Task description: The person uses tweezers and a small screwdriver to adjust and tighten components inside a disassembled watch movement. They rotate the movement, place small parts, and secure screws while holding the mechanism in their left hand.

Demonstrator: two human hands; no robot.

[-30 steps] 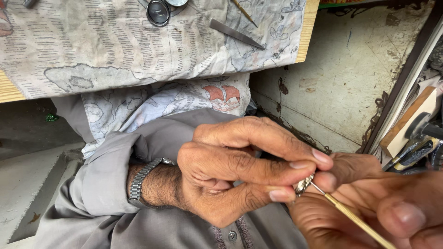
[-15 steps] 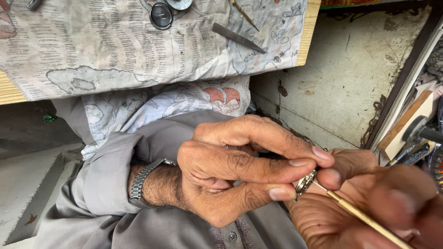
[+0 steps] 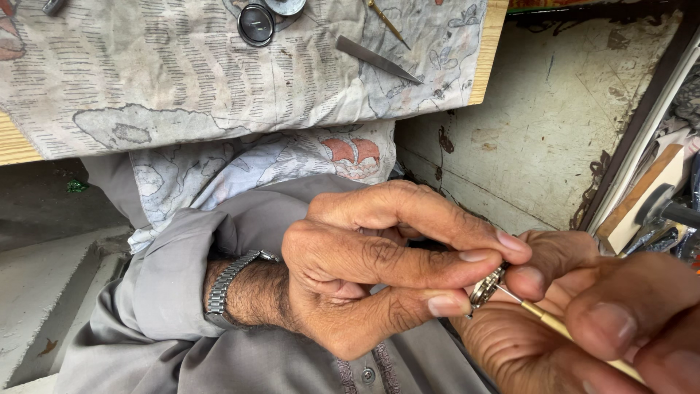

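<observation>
My left hand (image 3: 364, 270) pinches a small round metal watch part (image 3: 487, 286) between thumb and fingertips, over my lap. A steel watch band (image 3: 227, 286) circles that wrist, below a grey sleeve. My right hand (image 3: 583, 314) comes in from the lower right and grips a thin brass-handled tool (image 3: 561, 330). Its fine tip touches the watch part. Most of the part is hidden by my fingers.
A wooden bench edge (image 3: 496, 44) covered with a printed cloth (image 3: 146, 73) lies above. On it rest a round dark watch case (image 3: 256, 24), a flat metal blade (image 3: 375, 58) and a brass pin tool (image 3: 386, 22). Tools lean at the right (image 3: 656, 204).
The view has drifted slightly, and the tool in my right hand has shifted a little at the watch part. Both hands keep their hold.
</observation>
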